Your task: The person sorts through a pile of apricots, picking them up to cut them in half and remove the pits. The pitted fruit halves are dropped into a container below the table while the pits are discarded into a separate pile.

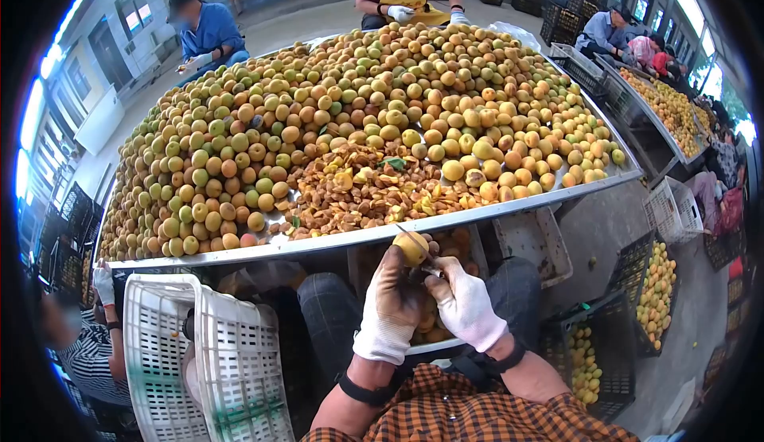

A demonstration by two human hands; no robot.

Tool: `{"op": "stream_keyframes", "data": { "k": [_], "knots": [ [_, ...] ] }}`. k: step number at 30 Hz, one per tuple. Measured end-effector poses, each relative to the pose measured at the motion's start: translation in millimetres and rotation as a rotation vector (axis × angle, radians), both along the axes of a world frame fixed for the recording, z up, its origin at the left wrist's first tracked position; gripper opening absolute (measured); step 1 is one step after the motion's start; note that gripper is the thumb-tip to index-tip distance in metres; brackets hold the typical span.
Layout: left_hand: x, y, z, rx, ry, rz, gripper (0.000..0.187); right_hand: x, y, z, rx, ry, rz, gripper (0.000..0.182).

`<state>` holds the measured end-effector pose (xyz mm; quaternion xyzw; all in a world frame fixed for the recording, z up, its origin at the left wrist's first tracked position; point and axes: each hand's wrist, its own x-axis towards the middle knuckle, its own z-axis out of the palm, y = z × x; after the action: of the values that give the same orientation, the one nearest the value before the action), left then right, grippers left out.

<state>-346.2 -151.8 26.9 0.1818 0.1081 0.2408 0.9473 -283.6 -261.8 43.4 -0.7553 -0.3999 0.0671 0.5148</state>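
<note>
My left hand, in a soiled white glove, is closed around a yellow apricot just below the near edge of the metal-rimmed table. Close beside it, my gloved right hand has its fingers curled on a small metal tool, mostly hidden in the grip. A thin dark strip crosses the top of the fruit. Under my hands, between my knees, sits a container of halved or whole apricots. Across the table lies a large heap of whole apricots, with brown pits and scraps at the near middle.
White plastic crates stand at my left. Black crates of apricots are on the floor to the right, near a white basket. People in gloves sit at the table's far side and left; others work at a second table.
</note>
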Motion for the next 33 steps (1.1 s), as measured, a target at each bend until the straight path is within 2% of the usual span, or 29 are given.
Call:
{"op": "stream_keyframes", "data": {
  "k": [6, 11, 12, 14, 16, 19, 21, 23, 25, 27, 30, 33],
  "knots": [
    [0.0, -3.0, -5.6, -0.081, -0.043, -0.004, 0.043, -2.7, 5.9, -9.1, -0.033, -0.095, -0.059, 0.021],
    [-1.9, -0.6, -8.9, 0.081, -0.016, -0.010, 0.039, -1.1, 2.6, -11.6, -0.075, -0.057, -0.055, 0.022],
    [-4.4, 3.7, -7.6, 0.082, -0.015, -0.011, 0.039, 2.6, -1.4, -9.2, -0.104, -0.022, 0.009, 0.023],
    [-8.8, 11.5, -4.7, 0.369, 0.196, -0.033, 0.046, 10.6, -10.2, -4.4, -0.133, 0.014, 0.072, 0.024],
    [-7.8, 8.5, -9.2, 0.366, 0.161, -0.025, 0.049, 18.0, -15.0, 0.2, -0.169, 0.127, 0.192, 0.026],
    [-1.0, -4.3, -6.7, 0.388, 0.132, -0.017, 0.057, 9.8, -13.7, -13.7, -0.008, 0.150, 0.111, 0.028],
    [7.1, -17.8, -5.7, 0.088, -0.053, -0.026, 0.061, -2.4, -9.5, -11.7, 0.096, 0.194, 0.050, 0.030],
    [5.0, -14.6, -4.5, 0.108, -0.032, -0.049, 0.066, -3.4, -13.5, -5.1, 0.036, 0.250, 0.075, 0.029],
    [0.7, 0.1, -7.4, 0.313, -0.060, -0.178, 0.070, 3.8, -20.0, -0.1, 0.024, 0.234, 0.140, 0.031],
    [-6.0, 9.1, 10.8, 0.467, 0.015, -0.208, 0.074, 15.3, -28.4, 1.8, 0.009, 0.217, 0.202, 0.035],
    [-10.8, 25.7, 26.8, 0.676, 0.116, -0.323, 0.070, 24.9, -36.2, 1.6, -0.087, 0.228, 0.307, 0.036],
    [-7.8, 28.0, 29.7, 0.749, 0.156, -0.374, 0.068, 22.9, -36.1, -0.1, -0.025, 0.235, 0.304, 0.035]
  ]
}}
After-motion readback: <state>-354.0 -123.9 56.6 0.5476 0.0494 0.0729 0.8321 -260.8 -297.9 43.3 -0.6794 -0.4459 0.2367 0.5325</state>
